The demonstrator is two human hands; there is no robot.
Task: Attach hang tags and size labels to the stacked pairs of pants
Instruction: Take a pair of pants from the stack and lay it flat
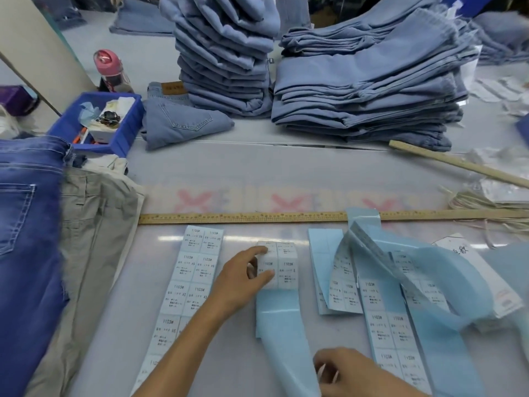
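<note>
Nearest to me, the right hand [352, 373] lay low on the tabletop [229, 173], fingers curled at the edge of the blue strip [286, 333]. I could not tell if it pinched the strip or only rested there. My guess was that it kept the loose tail from sliding.

A bit further out, the left hand [243, 277] held the roll [279, 265] of size labels. Thumb and fingers were bent around its side, so it stood ready to unwind. The blue strip ran from that roll back toward the person, already bare of stickers.

To the left lay a flat sheet [189, 282] of XS labels, spread so each one was easy to peel. To the right, more strips [395, 310] lay curled and heaped, some empty.

Behind them a ruler [243, 217] stretched across the tabletop, like a fence for the work spot. Dark jeans [25, 239] hung at the left edge over tan pants [94, 224].

Far back stood the pants, well away from both hands: a tall stack [226, 58] and a wide stack [366, 90], with a blue bin [120, 138] of odds and ends beside them. No label was on them yet, as far as I could see.
</note>
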